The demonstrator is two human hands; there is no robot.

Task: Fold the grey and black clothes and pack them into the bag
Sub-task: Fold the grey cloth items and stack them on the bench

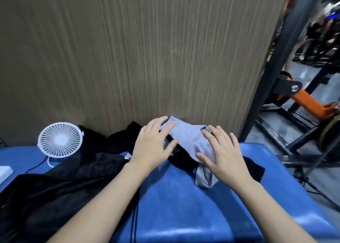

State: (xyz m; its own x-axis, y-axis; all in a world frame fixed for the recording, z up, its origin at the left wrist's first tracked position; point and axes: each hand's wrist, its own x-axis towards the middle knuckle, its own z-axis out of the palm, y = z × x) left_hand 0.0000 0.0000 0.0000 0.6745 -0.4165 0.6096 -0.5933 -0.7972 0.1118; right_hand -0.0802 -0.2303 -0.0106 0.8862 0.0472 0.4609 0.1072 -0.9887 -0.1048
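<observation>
Both hands' fingers spread flat, left hand (150, 147), right hand (223, 156), grey cloth (189, 139) beneath

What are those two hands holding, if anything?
Nothing is gripped. The left hand and right hand lie with spread, straight fingers on the grey garment, one at each side of it.

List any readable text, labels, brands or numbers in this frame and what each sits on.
No text can be read in this frame.
Round white emblem on the black joint housing of the orange machine arm: a mark, too blurred to read.
Small tag at the edge of the black garment: too small to read.
White round desk fan and grey garment: no visible lettering.
</observation>
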